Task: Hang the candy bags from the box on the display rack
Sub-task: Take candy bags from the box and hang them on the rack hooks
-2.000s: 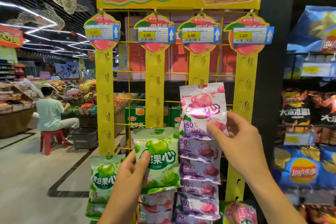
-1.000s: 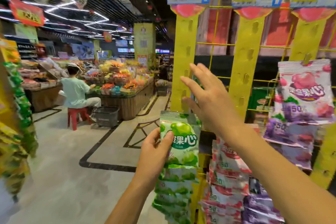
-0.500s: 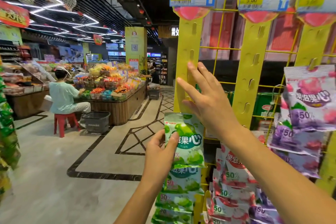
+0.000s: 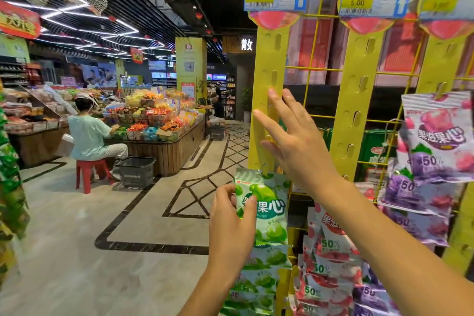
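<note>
Right hand (image 4: 300,146) had left the purple bag (image 4: 438,136), spread against the strip (image 4: 269,59); left hand (image 4: 230,223) pinched a green bag (image 4: 269,210) mid-frame.

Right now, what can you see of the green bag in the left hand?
The green bag is a glossy plastic pouch printed with green fruit, large white characters and a small red logo. It hangs upright against the leftmost yellow strip, topping a column of more green bags. A yellow tab shows at its top edge, so it looks hooked. The left hand pinches its left edge, thumb on the front. The right hand lies open on the strip just above.
</note>
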